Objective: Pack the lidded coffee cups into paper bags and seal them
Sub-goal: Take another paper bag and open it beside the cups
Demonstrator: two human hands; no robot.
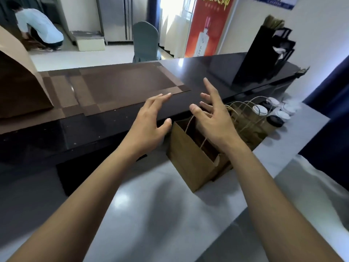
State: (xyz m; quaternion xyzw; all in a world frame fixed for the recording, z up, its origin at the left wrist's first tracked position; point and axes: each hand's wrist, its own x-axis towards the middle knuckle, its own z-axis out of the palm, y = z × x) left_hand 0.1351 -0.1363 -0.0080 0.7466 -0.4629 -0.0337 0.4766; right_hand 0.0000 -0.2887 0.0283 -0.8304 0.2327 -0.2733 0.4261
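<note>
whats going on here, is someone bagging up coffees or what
A person is packing takeaway coffees at a grey counter. Both hands are open and hold nothing: the left hand and right hand hover over an open brown paper bag standing upright with its handles up. To its right are more paper bags and several lidded cups. This front bag is not sealed yet.
</note>
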